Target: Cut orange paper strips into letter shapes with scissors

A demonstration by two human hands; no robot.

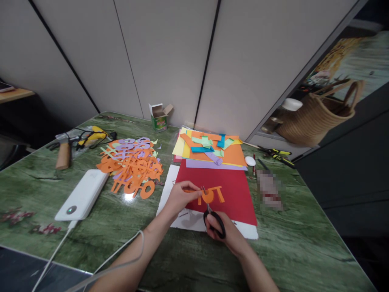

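My left hand point(182, 197) pinches the left end of an orange paper cut-out point(208, 197) above the red sheet point(234, 182). Black-handled scissors point(220, 231) are in my right hand point(223, 229), its fingers wrapped round the handles. The scissor blades point away from me and pass at the rounded middle of the orange piece, their tips showing just above it. Under the red sheet lies a white sheet point(249, 231) with ragged edges.
Orange and purple cut-outs point(136, 162) are heaped left of the sheets. A white power bank point(83, 194) with a cable lies nearer. Behind are a small green box point(159, 121) and stacked coloured paper point(237, 154). Pliers point(281, 156) and a white oval object point(250, 161) sit right.
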